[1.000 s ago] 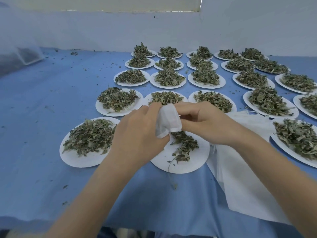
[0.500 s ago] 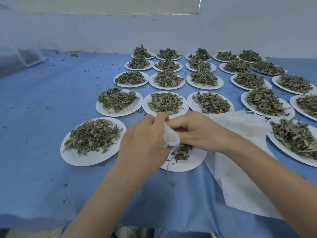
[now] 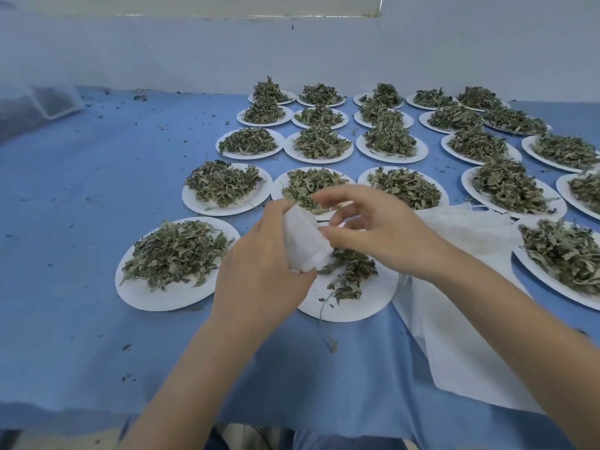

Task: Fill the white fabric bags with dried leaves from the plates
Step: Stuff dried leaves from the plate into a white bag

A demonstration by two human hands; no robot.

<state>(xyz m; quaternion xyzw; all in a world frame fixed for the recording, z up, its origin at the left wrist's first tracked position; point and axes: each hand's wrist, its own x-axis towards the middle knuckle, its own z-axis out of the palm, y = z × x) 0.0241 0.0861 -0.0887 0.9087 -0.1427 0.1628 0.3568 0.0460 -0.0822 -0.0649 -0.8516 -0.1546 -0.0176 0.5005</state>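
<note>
My left hand grips a small white fabric bag just above the near middle plate. That plate holds only a small heap of dried leaves. My right hand hovers beside the bag with its fingers spread and loosely bent; its thumb touches the bag's right side. A stack of flat white fabric bags lies on the blue cloth under my right forearm. Several white plates piled with dried leaves fill the table beyond, such as the near left plate.
The blue cloth covers the table, with leaf crumbs scattered over it. A clear plastic container stands at the far left by the wall. More full plates crowd the right side up to the frame edge.
My right hand has let go of the bag's mouth and opened its fingers. The left hand has raised and turned the bag, so more of the near plate shows.
</note>
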